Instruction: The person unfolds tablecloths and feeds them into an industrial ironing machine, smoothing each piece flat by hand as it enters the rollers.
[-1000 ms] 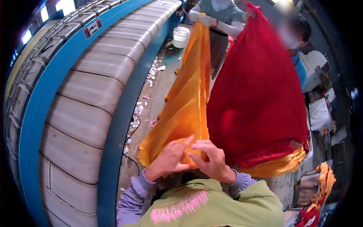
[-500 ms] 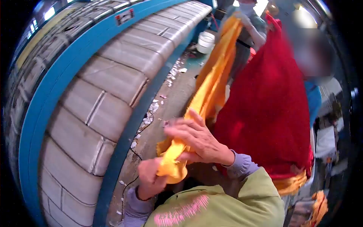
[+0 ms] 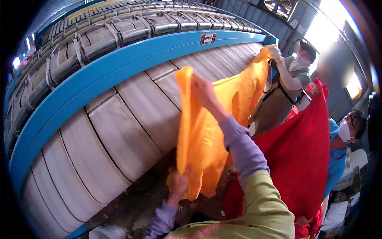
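Observation:
A yellow-orange cloth (image 3: pixel 215 135) hangs stretched in front of me, beside the belt machine. Its upper near corner is gripped by my right hand (image 3: pixel 203 95), which is raised over the edge of the belt. Lower down, my left hand (image 3: pixel 179 184) is closed on the cloth's near edge, slightly blurred, with its fingers partly hidden. At the far end, a co-worker's gloved hand (image 3: pixel 274 52) holds the same cloth up. To the right a large red cloth (image 3: pixel 294 155) hangs from another person's raised hand.
The machine's wide pale belt (image 3: pixel 107 131) and blue frame (image 3: pixel 91 79) fill the left side. Metal rollers (image 3: pixel 107 44) lie behind the frame. A white bucket (image 3: pixel 106 232) stands at the bottom. People stand at the back right, one in blue (image 3: pixel 336 159).
My right hand has risen with the cloth's corner, spreading the bunched cloth open beside the belt. My left hand stays low. The view has turned toward the machine.

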`<state>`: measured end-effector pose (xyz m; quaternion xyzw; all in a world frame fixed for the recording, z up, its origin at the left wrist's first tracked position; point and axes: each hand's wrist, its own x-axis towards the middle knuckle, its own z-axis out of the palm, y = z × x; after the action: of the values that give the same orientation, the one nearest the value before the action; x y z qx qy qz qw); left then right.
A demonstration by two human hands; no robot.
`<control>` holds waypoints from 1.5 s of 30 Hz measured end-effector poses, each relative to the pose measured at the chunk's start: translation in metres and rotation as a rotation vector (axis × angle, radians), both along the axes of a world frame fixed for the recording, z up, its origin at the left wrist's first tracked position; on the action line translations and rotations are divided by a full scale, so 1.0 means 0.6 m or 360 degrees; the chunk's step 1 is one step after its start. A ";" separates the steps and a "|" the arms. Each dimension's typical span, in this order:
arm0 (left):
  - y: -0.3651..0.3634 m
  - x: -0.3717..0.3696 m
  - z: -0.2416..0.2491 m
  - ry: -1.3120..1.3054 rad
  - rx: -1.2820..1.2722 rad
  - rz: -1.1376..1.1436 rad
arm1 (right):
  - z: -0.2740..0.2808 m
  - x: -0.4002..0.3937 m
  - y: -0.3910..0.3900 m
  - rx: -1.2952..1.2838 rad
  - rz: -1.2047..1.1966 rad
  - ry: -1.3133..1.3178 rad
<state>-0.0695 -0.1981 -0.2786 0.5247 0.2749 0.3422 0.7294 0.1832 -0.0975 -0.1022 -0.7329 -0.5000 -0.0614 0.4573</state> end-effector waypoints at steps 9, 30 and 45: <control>0.192 -0.079 0.150 0.0132 -0.0130 0.0495 | -0.174 -0.199 -0.094 -0.0482 -0.0305 -0.0402; 0.068 -0.387 -0.064 0.0942 0.0205 0.0412 | -0.156 -0.345 -0.001 -0.0019 0.0277 -0.0486; 0.207 -0.419 0.134 0.1152 0.0428 0.0543 | -0.149 -0.344 -0.134 0.0491 0.0145 -0.0016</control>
<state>-0.3209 -0.0738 -0.1982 0.6485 0.5491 0.2846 0.4437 -0.0231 -0.1776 -0.1914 -0.6302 -0.5195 -0.1203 0.5643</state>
